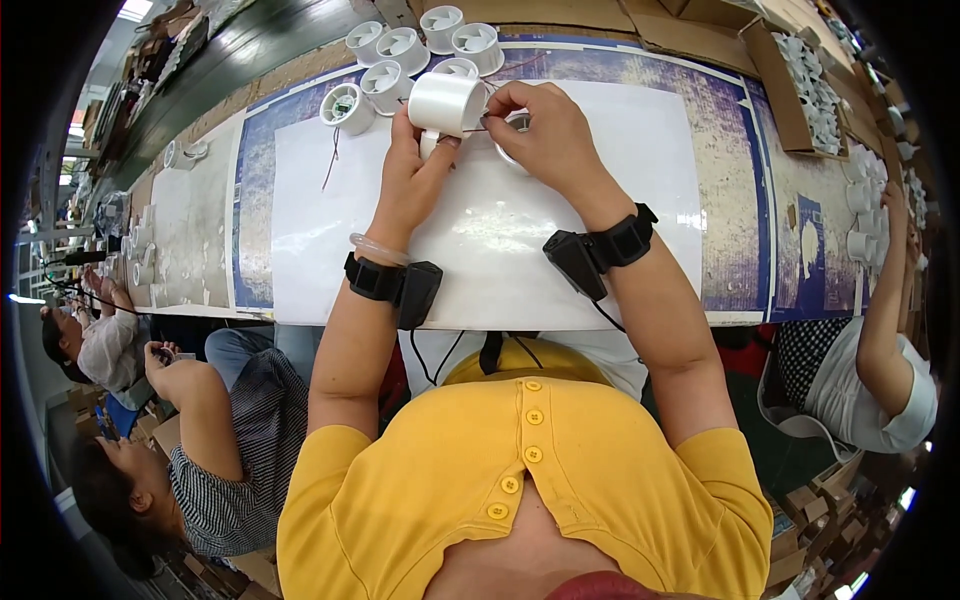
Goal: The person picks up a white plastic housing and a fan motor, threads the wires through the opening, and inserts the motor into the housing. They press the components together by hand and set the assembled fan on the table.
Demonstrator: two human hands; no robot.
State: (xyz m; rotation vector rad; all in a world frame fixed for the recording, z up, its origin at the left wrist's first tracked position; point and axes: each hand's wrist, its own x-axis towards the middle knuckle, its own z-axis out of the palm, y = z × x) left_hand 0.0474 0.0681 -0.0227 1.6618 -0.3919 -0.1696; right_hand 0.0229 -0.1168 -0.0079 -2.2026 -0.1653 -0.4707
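My left hand [410, 185] is closed around a white plastic fan housing [446, 103], a short cylinder with a stubby white piece below it, and holds it tilted above the sheet. On its right side, my right hand [548, 130] pinches a thin reddish wire [477, 130] by the housing's edge. Another round white part [518, 122] lies partly hidden under my right hand. Just beyond my hands stand several white fan housings with blades inside [477, 46]. A housing showing a green circuit board [345, 106] has thin wires trailing toward me.
A white sheet [340, 250] covers the middle of the worn blue-edged table [728, 200]. At the far right sits a cardboard box [785, 95] full of small white parts. Co-workers sit on both sides; one person's arm [885, 285] reaches over the table at right.
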